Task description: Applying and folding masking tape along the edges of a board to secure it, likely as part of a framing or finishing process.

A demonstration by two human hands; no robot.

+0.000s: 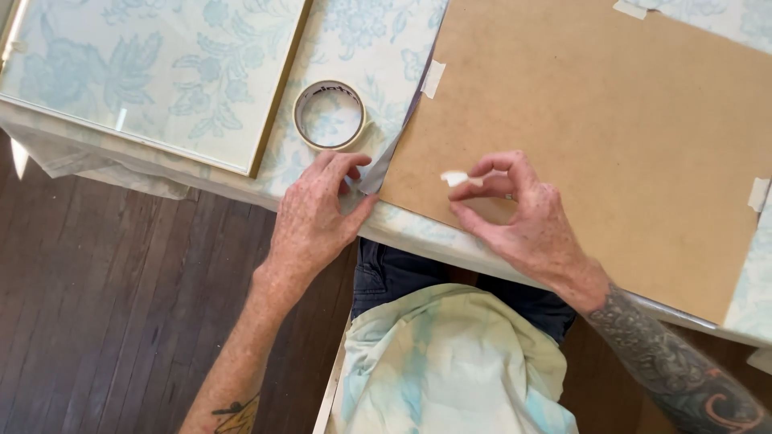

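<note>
Nearest the lens, pale blue-and-white crumpled cloth [450, 362] drapes over the person's lap, with dark trousers [394, 273] showing above it at the table edge. Just beyond, the left hand [314, 221] lies palm-down on the floral blue-and-white tablecloth [378, 40], fingers loosely spread, fingertips pressing the corner of a grey sheet [371, 173] that pokes out from under the large brown hardboard backing panel [611, 137]. Over the panel's near edge, the right hand [515, 213] pinches a small torn piece of white tape [455, 178] between thumb and forefinger, the other fingers curled. Short white tape strips [433, 78] already hold the panel's left edge and far corners. Just beyond the left hand sits a roll of cream masking tape [330, 115], and further left a gold-edged glazed picture frame [153, 76] rests on the cloth
</note>
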